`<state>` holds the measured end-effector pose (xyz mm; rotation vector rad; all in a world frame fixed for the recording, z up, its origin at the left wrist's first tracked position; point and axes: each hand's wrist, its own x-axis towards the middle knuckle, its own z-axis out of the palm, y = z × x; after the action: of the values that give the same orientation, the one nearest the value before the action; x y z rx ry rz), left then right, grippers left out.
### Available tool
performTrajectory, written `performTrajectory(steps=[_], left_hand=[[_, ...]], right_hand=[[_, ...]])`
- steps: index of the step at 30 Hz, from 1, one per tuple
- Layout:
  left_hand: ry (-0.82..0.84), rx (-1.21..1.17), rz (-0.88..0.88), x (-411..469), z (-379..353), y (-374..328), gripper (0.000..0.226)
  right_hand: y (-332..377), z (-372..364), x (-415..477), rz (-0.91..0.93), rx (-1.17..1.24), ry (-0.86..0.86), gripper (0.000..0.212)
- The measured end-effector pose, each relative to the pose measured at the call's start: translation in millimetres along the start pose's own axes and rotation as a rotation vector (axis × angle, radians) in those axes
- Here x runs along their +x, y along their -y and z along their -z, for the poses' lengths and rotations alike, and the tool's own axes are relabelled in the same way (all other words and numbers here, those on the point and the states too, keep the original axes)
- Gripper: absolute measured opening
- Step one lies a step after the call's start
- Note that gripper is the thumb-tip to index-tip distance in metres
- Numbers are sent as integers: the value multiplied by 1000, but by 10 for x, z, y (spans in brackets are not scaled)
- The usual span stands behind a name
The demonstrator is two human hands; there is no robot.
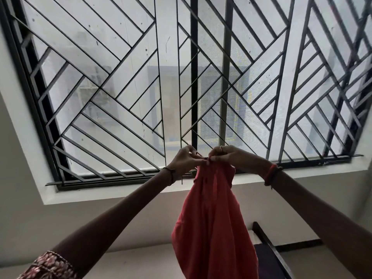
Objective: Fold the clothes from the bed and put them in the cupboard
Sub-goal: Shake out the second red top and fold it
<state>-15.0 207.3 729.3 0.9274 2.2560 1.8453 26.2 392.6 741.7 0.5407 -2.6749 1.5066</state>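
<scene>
A red garment (211, 218) hangs down in front of me, bunched at its top edge. Both arms are stretched out and raised. My right hand (225, 156) pinches the top of the red cloth. My left hand (186, 159) is right beside it, fingers closed at the same top edge. The two hands nearly touch. The cloth's lower end runs out of the frame at the bottom. Neither the bed nor the cupboard is in view.
A large window (181, 87) with a black diagonal metal grille fills the wall ahead, above a white sill (120, 190). A dark piece of furniture (269, 256) stands low on the right, behind the cloth.
</scene>
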Motion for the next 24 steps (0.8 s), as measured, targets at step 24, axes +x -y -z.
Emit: performTrajectory(steps=[24], left_hand=[[90,-233,227,-28,-55,154,29]], right_hand=[[-325,-337,-208,-130,641,-206,10]])
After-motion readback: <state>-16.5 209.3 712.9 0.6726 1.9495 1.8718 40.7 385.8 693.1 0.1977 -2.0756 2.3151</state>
